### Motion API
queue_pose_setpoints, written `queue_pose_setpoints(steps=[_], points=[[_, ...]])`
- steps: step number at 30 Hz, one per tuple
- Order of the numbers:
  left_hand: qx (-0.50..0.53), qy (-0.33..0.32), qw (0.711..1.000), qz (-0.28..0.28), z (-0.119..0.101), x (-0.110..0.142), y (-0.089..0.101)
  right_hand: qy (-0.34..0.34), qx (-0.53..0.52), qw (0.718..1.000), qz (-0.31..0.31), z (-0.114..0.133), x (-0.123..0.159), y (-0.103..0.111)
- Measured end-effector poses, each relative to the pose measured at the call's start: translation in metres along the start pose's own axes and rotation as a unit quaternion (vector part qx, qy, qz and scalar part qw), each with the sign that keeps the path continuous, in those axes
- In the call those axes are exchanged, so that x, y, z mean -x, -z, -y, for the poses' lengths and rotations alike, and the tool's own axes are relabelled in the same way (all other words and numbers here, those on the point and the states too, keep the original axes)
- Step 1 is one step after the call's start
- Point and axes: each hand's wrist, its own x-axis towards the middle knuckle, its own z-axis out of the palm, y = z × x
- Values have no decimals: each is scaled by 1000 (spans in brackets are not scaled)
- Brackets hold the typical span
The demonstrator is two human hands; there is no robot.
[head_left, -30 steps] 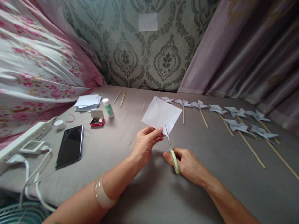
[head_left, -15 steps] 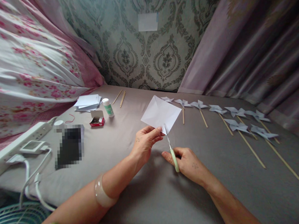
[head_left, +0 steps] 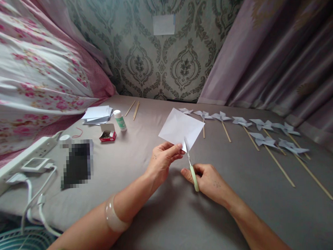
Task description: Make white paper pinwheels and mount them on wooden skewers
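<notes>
A square white sheet of paper (head_left: pixel 180 127) is pinched by its near edge between the thumb and fingers of my left hand (head_left: pixel 167 157). It is raised above the cloth-covered surface, one corner pointing toward me. My right hand (head_left: pixel 208 180) grips the pale green handles of a pair of scissors (head_left: pixel 193 177). The scissor blades reach into the near corner of the paper, just right of my left thumb. Beyond the paper's right side, several white paper pinwheels (head_left: pixel 241 122) on wooden sticks lie in rows.
On the left are a stack of paper (head_left: pixel 97 115), a white-and-green glue bottle (head_left: pixel 120 121), a small red open box (head_left: pixel 107 135) with small metal pieces, and wooden sticks (head_left: pixel 136 110). Nearer lie a blurred dark object (head_left: pixel 77 162) and a power strip (head_left: pixel 44 145) with cables.
The paper has shifted slightly right and down with my left hand. The scissor blades sit a little farther into its near corner. My right hand has barely moved.
</notes>
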Motion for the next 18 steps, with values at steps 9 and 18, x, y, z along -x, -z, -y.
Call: queue_pose_setpoints(steps=[9, 18], points=[[-2, 10, 1000, 4, 2, 3, -2, 10, -8, 1000, -11, 0, 0, 1], [1, 7, 1000, 2, 1, 2, -3, 10, 0, 1000, -25, -2, -2, -1]])
